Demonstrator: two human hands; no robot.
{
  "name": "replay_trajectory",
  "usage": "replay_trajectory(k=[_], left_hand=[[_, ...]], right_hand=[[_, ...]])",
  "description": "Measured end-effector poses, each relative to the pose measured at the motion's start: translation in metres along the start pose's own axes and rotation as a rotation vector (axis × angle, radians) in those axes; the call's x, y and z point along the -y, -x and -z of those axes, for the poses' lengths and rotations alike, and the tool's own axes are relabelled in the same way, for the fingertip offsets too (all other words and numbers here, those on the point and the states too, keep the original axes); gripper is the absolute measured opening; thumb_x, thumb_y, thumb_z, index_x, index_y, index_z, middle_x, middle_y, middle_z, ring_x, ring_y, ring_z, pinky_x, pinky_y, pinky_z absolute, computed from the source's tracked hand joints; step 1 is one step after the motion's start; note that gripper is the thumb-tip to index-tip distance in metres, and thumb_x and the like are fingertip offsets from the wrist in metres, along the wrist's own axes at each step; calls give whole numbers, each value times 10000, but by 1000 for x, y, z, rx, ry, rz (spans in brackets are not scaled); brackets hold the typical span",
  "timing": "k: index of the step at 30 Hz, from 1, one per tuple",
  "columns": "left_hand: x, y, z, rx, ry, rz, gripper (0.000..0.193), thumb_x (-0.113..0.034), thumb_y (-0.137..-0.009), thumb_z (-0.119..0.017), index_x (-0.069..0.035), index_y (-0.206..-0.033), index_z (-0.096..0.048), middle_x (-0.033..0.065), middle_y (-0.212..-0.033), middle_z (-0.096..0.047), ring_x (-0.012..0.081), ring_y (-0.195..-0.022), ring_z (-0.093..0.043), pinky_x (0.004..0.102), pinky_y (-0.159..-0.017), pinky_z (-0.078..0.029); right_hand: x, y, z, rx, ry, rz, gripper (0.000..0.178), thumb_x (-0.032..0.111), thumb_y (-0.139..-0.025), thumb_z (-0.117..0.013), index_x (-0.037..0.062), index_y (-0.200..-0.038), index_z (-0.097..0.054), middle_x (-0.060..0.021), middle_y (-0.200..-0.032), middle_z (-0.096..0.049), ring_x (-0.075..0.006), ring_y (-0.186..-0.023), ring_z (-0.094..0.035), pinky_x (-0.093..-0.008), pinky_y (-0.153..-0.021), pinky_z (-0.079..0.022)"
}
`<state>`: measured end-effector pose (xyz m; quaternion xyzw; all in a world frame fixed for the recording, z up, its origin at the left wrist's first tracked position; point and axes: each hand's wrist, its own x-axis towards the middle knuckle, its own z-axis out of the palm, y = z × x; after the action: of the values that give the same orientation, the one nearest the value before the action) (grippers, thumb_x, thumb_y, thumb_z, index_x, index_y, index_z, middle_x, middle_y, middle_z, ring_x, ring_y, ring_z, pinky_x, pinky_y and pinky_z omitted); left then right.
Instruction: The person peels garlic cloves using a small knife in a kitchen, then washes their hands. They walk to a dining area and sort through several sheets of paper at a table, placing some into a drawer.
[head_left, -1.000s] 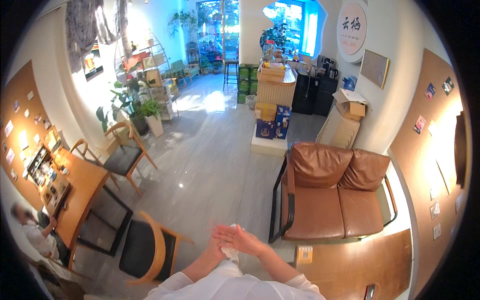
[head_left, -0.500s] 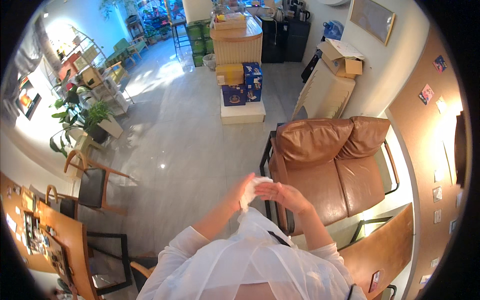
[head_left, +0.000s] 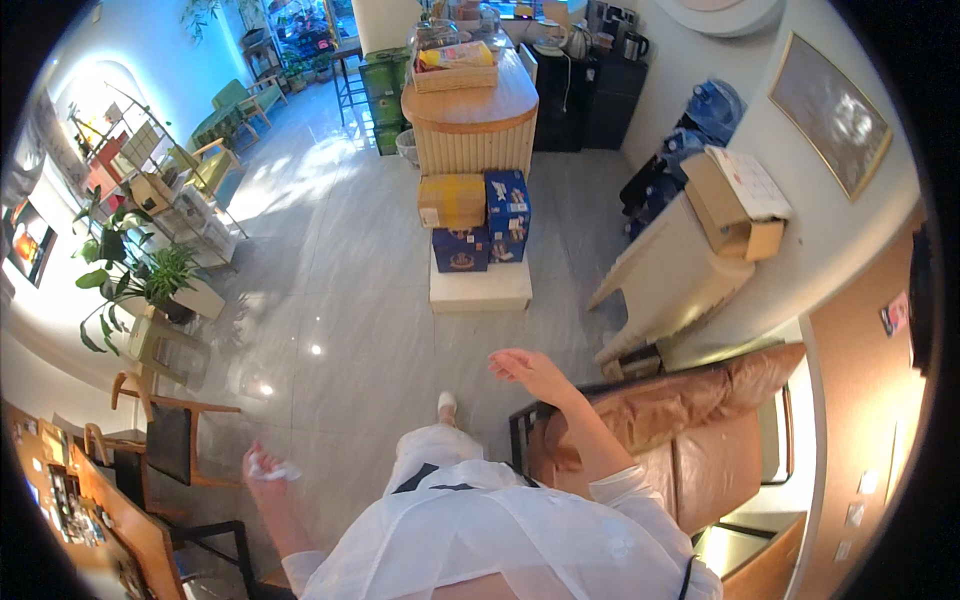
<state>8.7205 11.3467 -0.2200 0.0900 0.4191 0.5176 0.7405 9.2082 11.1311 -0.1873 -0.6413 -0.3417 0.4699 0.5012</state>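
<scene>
Out to the left, low over the floor, my left hand [head_left: 264,487] is closed round a crumpled white tissue [head_left: 287,471], part of which sticks out past the fingers. My right hand [head_left: 527,371] is held in front of me near the brown leather sofa [head_left: 700,462], with nothing seen in it. Its fingers stretch loosely to the left and look apart. One white shoe [head_left: 447,403] of mine shows on the grey tiled floor [head_left: 350,300].
Ahead, cardboard boxes [head_left: 452,200] sit on a white block [head_left: 480,290] before the wood-topped counter [head_left: 470,108]. A wooden chair [head_left: 172,442] and potted plants [head_left: 172,275] stand left. An open carton [head_left: 735,205] rests on stacked cream furniture [head_left: 690,270] at right.
My hands have parted: the left has swung out left with the tissue, while the right has let go of it. The counter and boxes appear nearer, the sofa lower in view.
</scene>
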Motion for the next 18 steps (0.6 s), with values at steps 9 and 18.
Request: replay_trajectory(k=[9, 18], left_hand=[[116, -256, -210, 80, -23, -77, 122, -137, -891, -446, -66, -922, -540, -29, -599, -412, 82, -502, -365, 221, -426, -315], [452, -239, -657, 755, -148, 1143, 100, -135, -800, -548, -63, -833, -487, -19, -466, -347, 84, -379, -327, 224, -395, -294]], right_hand=[[12, -128, 196, -490, -23, -69, 330, 272, -904, -501, -4, -1067, -583, -73, -932, -632, -133, -832, -597, -244, -750, -467], [-27, -147, 319, -715, -47, -266, 333, 282, -909, -488, -6, -1046, -583, -83, -908, -637, -141, -768, -613, -265, -681, -495]])
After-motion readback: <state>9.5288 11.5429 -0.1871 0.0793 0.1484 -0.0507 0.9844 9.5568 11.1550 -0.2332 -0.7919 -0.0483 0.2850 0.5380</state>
